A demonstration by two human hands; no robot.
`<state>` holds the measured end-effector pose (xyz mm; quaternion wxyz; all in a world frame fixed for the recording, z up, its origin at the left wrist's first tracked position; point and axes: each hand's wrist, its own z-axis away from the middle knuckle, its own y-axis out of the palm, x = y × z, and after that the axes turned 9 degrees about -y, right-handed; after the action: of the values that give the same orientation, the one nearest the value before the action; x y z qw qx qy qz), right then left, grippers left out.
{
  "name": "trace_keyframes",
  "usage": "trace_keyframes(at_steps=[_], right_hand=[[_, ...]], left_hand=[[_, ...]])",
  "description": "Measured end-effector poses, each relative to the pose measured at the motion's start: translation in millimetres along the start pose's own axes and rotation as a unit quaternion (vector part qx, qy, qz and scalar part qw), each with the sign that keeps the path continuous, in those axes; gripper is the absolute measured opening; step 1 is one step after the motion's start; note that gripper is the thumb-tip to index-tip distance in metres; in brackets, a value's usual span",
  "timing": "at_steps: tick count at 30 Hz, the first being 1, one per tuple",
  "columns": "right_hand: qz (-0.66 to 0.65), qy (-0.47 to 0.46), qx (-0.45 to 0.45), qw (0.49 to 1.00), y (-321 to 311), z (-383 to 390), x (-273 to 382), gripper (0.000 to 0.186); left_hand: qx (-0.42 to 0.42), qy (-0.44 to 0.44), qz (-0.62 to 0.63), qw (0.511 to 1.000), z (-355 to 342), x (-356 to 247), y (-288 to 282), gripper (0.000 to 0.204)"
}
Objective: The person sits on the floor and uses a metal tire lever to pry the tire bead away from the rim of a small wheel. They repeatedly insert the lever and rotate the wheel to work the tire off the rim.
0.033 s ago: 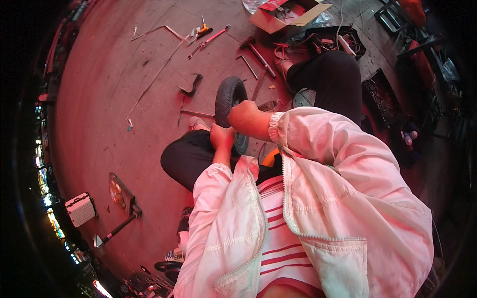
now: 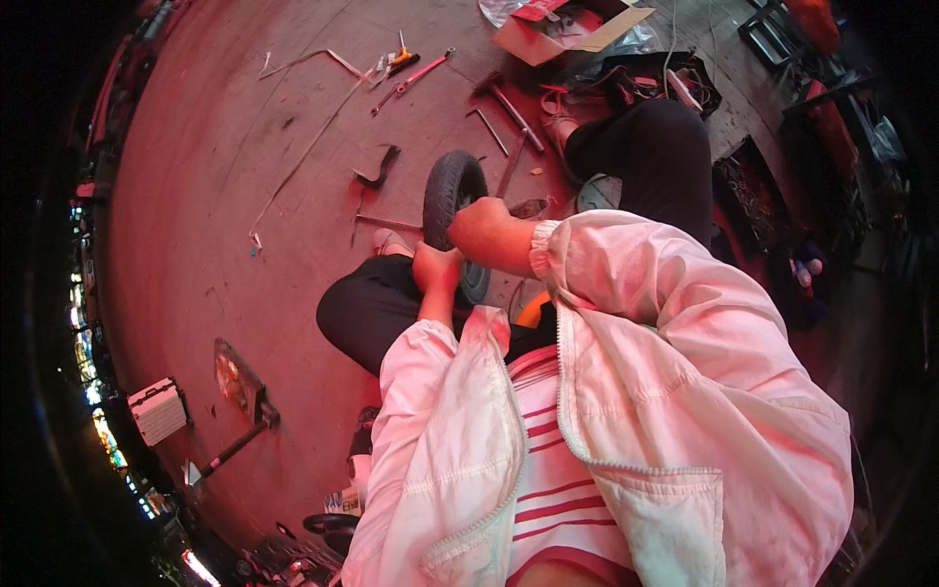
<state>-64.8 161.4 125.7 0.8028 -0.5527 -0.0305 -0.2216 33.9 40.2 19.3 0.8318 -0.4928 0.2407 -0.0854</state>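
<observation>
A small black tyre [image 2: 452, 191] stands upright between my legs, its tread facing left. My left hand [image 2: 436, 268] is closed on the tyre's near left side. My right hand [image 2: 481, 231] presses in a fist against its right side, fingers curled inward and mostly out of sight. Whether a tool is inside that fist cannot be seen. Just beyond my left foot, a thin metal bar [image 2: 387, 224] lies on the floor beside the tyre. An orange part [image 2: 533, 310] shows below my right wrist.
A black bent piece [image 2: 377, 168], a hammer [image 2: 514, 115], an L-shaped hex key [image 2: 489, 132] and a red wrench [image 2: 427, 69] lie on the floor ahead. An open cardboard box [image 2: 606, 34] stands at the back. A toolbox [image 2: 751, 191] is at right, a pale case [image 2: 157, 411] at left.
</observation>
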Motion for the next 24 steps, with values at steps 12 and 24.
trace_keyframes(at_steps=[12,24], right_hand=[[-0.008,0.039,-0.032,0.999,-14,42,-63,0.020],[0.118,-0.006,-0.054,0.992,93,-10,-86,0.009]], left_hand=[[0.008,-0.045,0.041,0.998,-62,45,-14,0.059],[0.065,0.020,0.129,0.989,-63,55,-5,0.062]])
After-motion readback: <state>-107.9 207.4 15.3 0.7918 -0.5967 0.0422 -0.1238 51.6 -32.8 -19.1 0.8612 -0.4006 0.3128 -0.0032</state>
